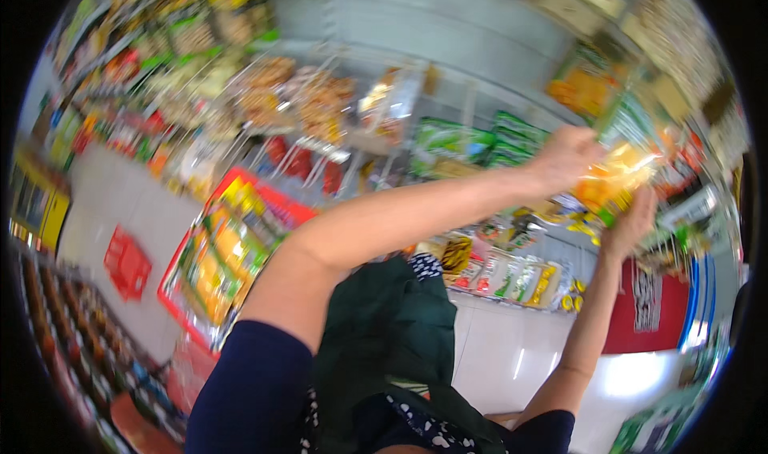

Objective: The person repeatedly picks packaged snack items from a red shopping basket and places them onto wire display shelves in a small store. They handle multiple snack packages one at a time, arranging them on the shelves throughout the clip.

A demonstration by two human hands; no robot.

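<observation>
Both my hands are raised at the right, around a clear plastic bag of orange-yellow food (pixel 627 160). At the bag's left edge, my left hand (pixel 570 157) has its fingers closed on it. My right hand (pixel 633 217) is against its lower edge, with the fingers partly hidden by glare and blur. Similar orange packs (pixel 579 91) sit on the shelf just behind. A red basket (pixel 180 316) near my left elbow holds several bags with yellow and green packaging.
Shelf racks with metal prongs (pixel 294 163) bear bagged snacks. Green packets (pixel 447 142) stand mid-shelf, with small packets (pixel 510 277) on the lowest shelf. Another red basket (pixel 127 262) rests on the tiled floor at left. A dark red box (pixel 648 313) is at lower right.
</observation>
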